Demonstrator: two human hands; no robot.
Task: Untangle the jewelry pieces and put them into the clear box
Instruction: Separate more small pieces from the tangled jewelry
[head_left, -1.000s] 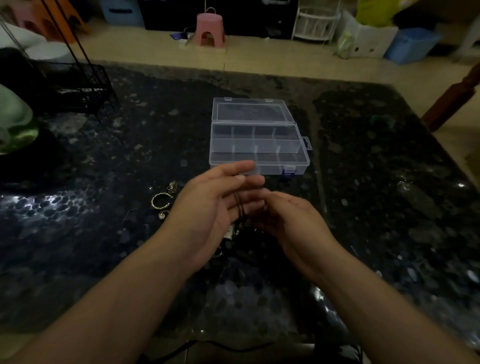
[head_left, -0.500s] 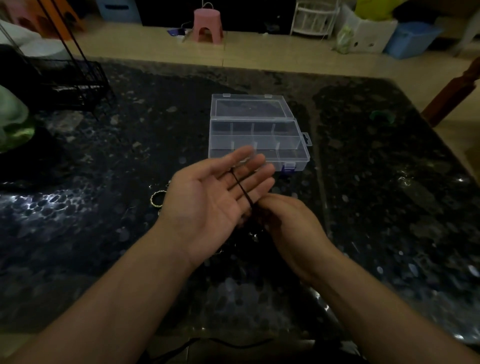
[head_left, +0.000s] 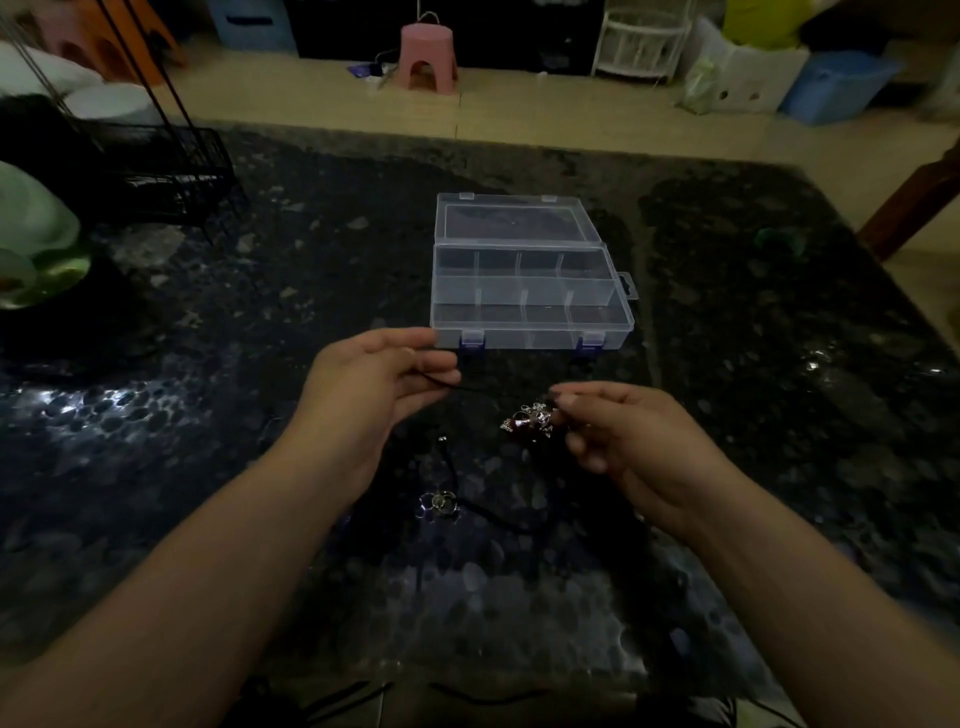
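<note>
Left hand (head_left: 371, 382) grip pinches black cord (head_left: 465, 387); right hand (head_left: 631, 441) grip pinches pendant (head_left: 527, 420)

Two hands are showing: the left hand (head_left: 382, 382) and the right hand (head_left: 631, 447). One clear box (head_left: 530, 291) is lying on the dark surface (head_left: 779, 415) with its one lid open. Inside I am counting eight compartments, in two rows of four, and two blue clasps are sitting on its front wall. One black cord (head_left: 457, 387) is running between the hands. One silver and red pendant (head_left: 530, 421) is hanging at the right fingers (head_left: 569, 402). One more silver piece (head_left: 440, 503) is lying on the surface; it is perhaps a pendant, the light is too dim. On the floor one pink stool (head_left: 427, 57) and one blue bin (head_left: 836, 85) are standing.
</note>
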